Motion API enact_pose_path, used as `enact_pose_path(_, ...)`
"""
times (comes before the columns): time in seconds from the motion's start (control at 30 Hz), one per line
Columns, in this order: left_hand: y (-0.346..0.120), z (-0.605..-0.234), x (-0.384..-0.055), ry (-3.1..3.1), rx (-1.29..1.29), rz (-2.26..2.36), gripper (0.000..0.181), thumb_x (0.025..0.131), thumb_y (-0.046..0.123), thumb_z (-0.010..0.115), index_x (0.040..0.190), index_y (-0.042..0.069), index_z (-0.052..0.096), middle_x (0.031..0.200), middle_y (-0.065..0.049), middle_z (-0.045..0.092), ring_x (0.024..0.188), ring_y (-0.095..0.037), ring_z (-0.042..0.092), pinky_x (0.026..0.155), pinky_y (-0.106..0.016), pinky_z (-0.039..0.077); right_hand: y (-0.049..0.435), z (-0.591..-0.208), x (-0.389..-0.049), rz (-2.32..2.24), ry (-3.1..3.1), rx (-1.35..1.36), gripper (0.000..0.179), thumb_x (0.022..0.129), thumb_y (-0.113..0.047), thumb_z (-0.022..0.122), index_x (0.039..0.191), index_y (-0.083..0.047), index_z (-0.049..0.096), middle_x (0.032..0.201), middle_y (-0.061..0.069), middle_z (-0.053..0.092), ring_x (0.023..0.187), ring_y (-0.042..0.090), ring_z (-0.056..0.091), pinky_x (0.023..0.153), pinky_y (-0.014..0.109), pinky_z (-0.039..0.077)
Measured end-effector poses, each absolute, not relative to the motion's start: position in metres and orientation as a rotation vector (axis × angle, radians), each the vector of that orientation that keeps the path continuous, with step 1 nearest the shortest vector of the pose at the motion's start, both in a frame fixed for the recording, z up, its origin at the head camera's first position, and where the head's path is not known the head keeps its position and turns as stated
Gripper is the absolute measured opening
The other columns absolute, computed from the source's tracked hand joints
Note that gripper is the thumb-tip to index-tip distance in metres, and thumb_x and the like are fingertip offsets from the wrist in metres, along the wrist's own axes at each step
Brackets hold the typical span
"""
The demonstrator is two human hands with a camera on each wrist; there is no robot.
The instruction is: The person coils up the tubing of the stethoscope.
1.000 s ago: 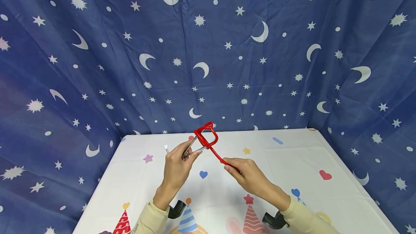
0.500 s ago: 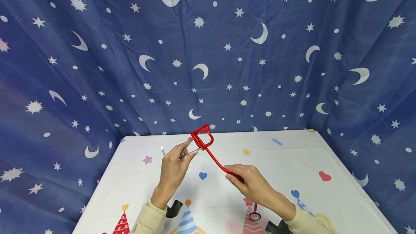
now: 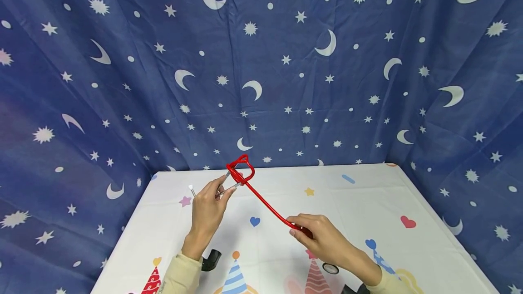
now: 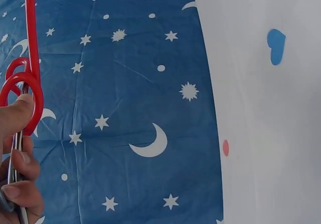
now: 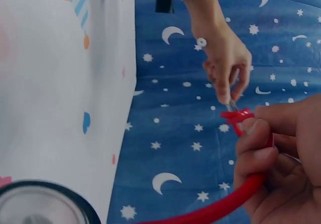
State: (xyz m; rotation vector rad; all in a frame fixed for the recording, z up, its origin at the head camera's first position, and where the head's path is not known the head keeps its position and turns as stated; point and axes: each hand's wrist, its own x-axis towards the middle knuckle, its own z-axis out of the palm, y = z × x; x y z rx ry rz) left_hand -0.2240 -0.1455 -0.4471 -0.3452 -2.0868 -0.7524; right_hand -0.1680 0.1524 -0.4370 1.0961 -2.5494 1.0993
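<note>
A stethoscope with red tubing (image 3: 265, 204) is held up over the table between both hands. My left hand (image 3: 206, 208) grips its metal ear tubes (image 3: 229, 189), and one white ear tip (image 3: 190, 187) sticks out behind the fingers. Red tubing is looped around the ear tubes beyond that hand; in the left wrist view the loop (image 4: 37, 106) circles close by the thumb. My right hand (image 3: 323, 238) pinches the tubing farther along. Below it hangs the round chest piece (image 3: 330, 268), large in the right wrist view with its dark rim (image 5: 83, 204).
A white table cover (image 3: 367, 208) printed with hearts, stars and party hats lies beneath the hands. Behind and at both sides hangs a blue curtain (image 3: 286, 94) with moons and stars. A black device (image 3: 211, 260) sits at the left wrist.
Both hands have moved apart, the left leftward, the right right and down. The tubing between them has lengthened, and the chest piece has come into view below the right hand.
</note>
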Motion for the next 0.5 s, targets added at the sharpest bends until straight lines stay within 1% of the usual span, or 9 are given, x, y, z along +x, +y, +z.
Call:
enact_pose_path(0.2,-0.149,-0.45,-0.223,-2.105,-0.336,-0.72,0.041,0.074,0.017,0.086,0.11,0.002,0.072,0.067,-0.002,0.06,0.055,-0.006,0.042,0.048,-0.022,0.036,0.159,-0.431,-0.165,1.058,-2.591,1.077,0.018,0.095,-0.019,0.066,0.11,-0.011,0.07,0.078,-0.012,0.062,0.059,-0.008,0.042,0.051,0.014,0.043)
enact_pose_path(0.33,-0.148,-0.453,-0.222,-2.14,-0.349,-0.691,0.042,0.074,0.016,0.086,0.111,0.002,0.071,0.067,-0.002,0.06,0.054,-0.006,0.04,0.047,-0.021,0.034,0.164,-0.427,-0.163,1.048,-2.565,1.074,0.016,0.095,-0.018,0.066,0.109,-0.012,0.07,0.078,-0.014,0.061,0.058,-0.008,0.041,0.05,0.014,0.042)
enact_pose_path(0.4,-0.147,-0.455,-0.22,-2.173,-0.379,-0.652,0.042,0.076,0.017,0.085,0.112,0.003,0.071,0.068,-0.001,0.061,0.054,-0.006,0.043,0.047,-0.021,0.036,0.166,-0.424,-0.163,1.049,-2.513,1.095,0.015,0.095,-0.016,0.066,0.108,-0.013,0.07,0.077,-0.015,0.059,0.058,-0.008,0.04,0.048,0.013,0.04)
enact_pose_path(0.5,-0.143,-0.459,-0.216,-2.21,-0.454,-0.582,0.043,0.077,0.019,0.084,0.114,0.004,0.07,0.071,-0.001,0.063,0.055,-0.009,0.054,0.048,-0.024,0.045,0.168,-0.417,-0.163,1.041,-2.416,1.14,0.012,0.094,-0.014,0.067,0.105,-0.016,0.07,0.075,-0.015,0.056,0.058,-0.009,0.039,0.048,0.01,0.038)
